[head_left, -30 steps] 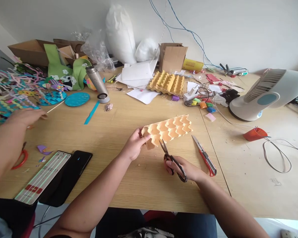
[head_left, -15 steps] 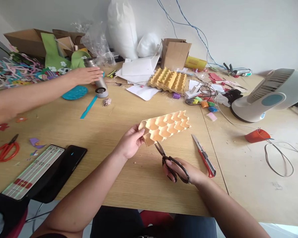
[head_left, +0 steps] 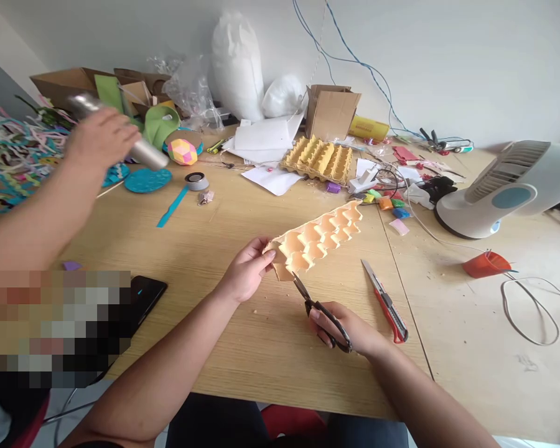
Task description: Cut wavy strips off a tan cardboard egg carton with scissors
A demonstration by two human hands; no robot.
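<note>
My left hand (head_left: 247, 270) pinches the near left end of a long strip of tan egg carton (head_left: 320, 236), held tilted above the wooden table (head_left: 191, 249). My right hand (head_left: 343, 330) grips black scissors (head_left: 320, 308) by the handles. Their blades point up and left, and the tips touch the carton's near edge beside my left fingers.
Another person's hand (head_left: 100, 140) at the left lifts a metal flask (head_left: 142, 152). A red box cutter (head_left: 386, 303) lies right of my scissors. A second egg tray (head_left: 318, 158), cardboard boxes, papers and craft scraps crowd the back. A white fan (head_left: 508, 186), an orange cup (head_left: 485, 264) and a phone (head_left: 142, 298) are nearby.
The other person has picked the flask up off the table and swung it left. I have tilted the carton's far end upward, and the scissor tips have closed in on its near edge.
</note>
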